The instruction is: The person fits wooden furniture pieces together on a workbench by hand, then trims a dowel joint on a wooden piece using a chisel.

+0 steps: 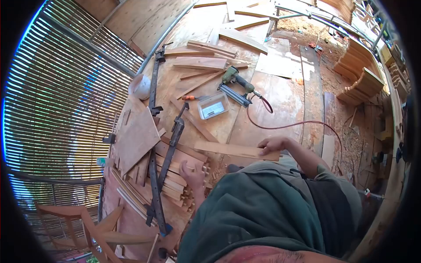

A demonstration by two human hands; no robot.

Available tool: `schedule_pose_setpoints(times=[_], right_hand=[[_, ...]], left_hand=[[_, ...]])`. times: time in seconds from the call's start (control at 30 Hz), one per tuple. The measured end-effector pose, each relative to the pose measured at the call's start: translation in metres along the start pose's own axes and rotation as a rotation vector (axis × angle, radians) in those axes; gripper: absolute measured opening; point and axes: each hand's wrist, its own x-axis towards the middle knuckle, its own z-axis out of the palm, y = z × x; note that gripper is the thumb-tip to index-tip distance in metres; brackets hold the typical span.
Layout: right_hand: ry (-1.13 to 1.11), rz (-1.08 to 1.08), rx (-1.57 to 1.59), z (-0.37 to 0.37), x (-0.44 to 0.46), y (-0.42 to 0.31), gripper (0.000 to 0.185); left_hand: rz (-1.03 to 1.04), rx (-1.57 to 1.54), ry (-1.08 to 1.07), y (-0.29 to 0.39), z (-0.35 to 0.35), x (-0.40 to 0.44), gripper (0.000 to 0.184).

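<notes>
Our right hand [271, 144] grips wooden board [228, 149] by 1 end, in front of us; left hand [193, 174] on wooden strips [174, 177] toward left edge of plywood floor [274, 98], fingers curled, grip we cannot tell. Board looks light, stiff: best held mid-length by long edges. Clear box [209, 101] holds white slip [213, 109]; other contents unclear.

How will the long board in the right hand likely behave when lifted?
The board is likely stiff, since its long edges look nearly straight. It is probably fairly light, being slender wood. With the right hand near one end, the far end may dip or swing.
</notes>
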Motion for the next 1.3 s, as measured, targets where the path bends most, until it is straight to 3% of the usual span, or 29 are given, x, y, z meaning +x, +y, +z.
schedule_pose_setpoints(times=[0.17,0.23,0.3,0.37,0.43,0.53,0.67,0.8,0.93,1.03,1.17,1.2,1.3], right_hand=[[0.047,-0.134,0.240,-0.039,-0.126,0.053,0.056],[0.103,-0.225,0.214,-0.060,-0.152,0.078,0.055],[0.017,-0.259,0.342,-0.082,-0.175,0.085,0.054],[0.071,-0.235,0.293,-0.100,-0.187,0.095,0.054],[0.145,-0.223,0.220,-0.113,-0.199,0.098,0.054],[0.224,-0.134,0.102,-0.135,-0.209,0.104,0.060],[0.493,-0.206,0.000,-0.134,-0.228,0.110,0.077],[0.547,-0.206,0.096,-0.151,-0.217,0.129,0.066],[0.820,-0.185,0.126,-0.196,-0.225,0.136,0.061],[0.943,-0.107,0.123,-0.255,-0.218,0.119,0.059],[0.950,-0.091,0.051,-0.361,-0.176,0.055,0.051],[0.910,-0.048,-0.027,-0.393,-0.155,0.033,0.050],[0.759,0.057,-0.166,-0.443,-0.094,-0.008,0.048]], left_hand=[[-0.076,-0.284,0.089,0.061,0.023,0.008,0.047],[-0.236,-0.851,0.037,0.079,0.065,0.012,0.050],[-0.646,-1.417,-0.052,0.167,0.085,0.014,0.058],[-0.942,-1.718,-0.174,0.250,0.113,0.008,0.068],[-0.870,-1.991,-0.517,0.306,0.147,-0.010,0.073],[-0.840,-2.060,-0.525,0.371,0.180,-0.025,0.063],[-0.706,-2.009,-0.769,0.400,0.194,-0.021,0.058],[-0.734,-1.820,-0.908,0.411,0.212,-0.010,0.061],[-0.723,-1.628,-1.059,0.425,0.273,0.020,0.063],[-0.733,-1.345,-1.053,0.442,0.327,0.052,0.066],[-0.193,-0.981,-1.260,0.451,0.380,0.126,0.072],[-0.074,-0.897,-1.223,0.448,0.392,0.141,0.063],[0.020,-0.753,-1.117,0.466,0.378,0.193,0.054]])
